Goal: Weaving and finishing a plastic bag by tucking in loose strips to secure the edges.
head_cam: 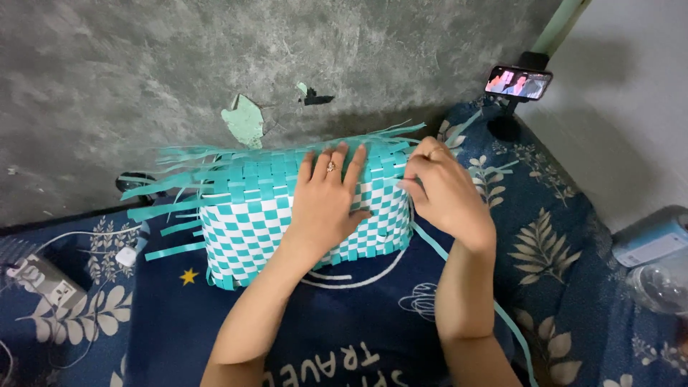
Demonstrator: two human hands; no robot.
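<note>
Now, left hand (326, 204) flat on woven basket (301, 215), right hand (444, 190) grip pinching teal strip (430, 244)

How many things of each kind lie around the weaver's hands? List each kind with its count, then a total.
Woven teal-and-white basket: 1
Phone on stand: 1
Clear plastic bottle: 1
Power strip: 1
Hands, left hand and right hand: 2
Total: 6

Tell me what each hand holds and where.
Left hand presses flat on the teal-and-white woven plastic-strip basket, gripping nothing. Right hand pinches a teal strip at the basket's right edge.
</note>
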